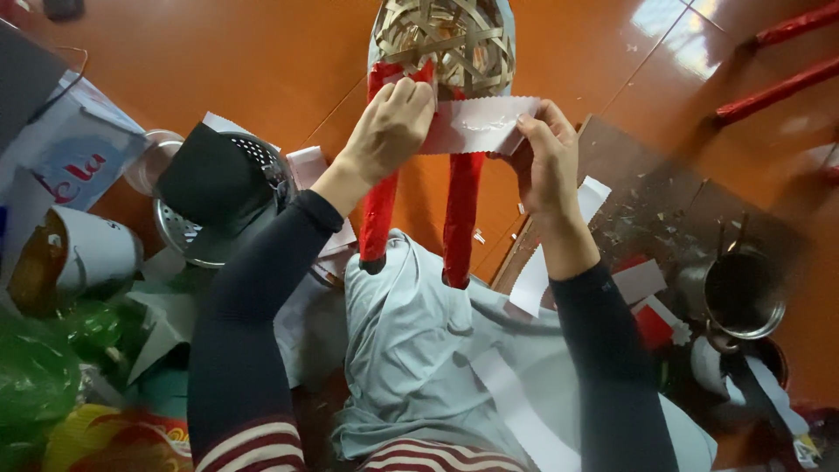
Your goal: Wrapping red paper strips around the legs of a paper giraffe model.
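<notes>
Both hands are raised in front of the person, pinching the 2 ends of a white paper strip (476, 124) with a scalloped edge. The left hand (391, 131) closes thumb and fingers over the strip's left end, and the right hand (546, 157) grips the right end the same way. The strip's long axis runs left to right, roughly level, stretched between the hands.

Just behind and above the strip sits a woven bamboo frame (450, 44), rounded like a basket and open in its weave. 2 red-wrapped legs (461, 214) hang down from it, running top to bottom, so the strip lies across them at a right angle. It covers the upper part of the legs, just below the woven part. The left hand's knuckles touch the left leg near its top; the right hand stands a little apart from the right leg, so the left hand is the nearer of the 2 to the frame.

Below the legs, a grey cloth (411, 350) covers the person's lap, with loose white paper scraps (533, 284) on and around it. To the left on the orange floor (262, 61) lie a metal colander (253, 162) and green plastic wrapping (44, 367). To the right stands a small metal pot (734, 297).
</notes>
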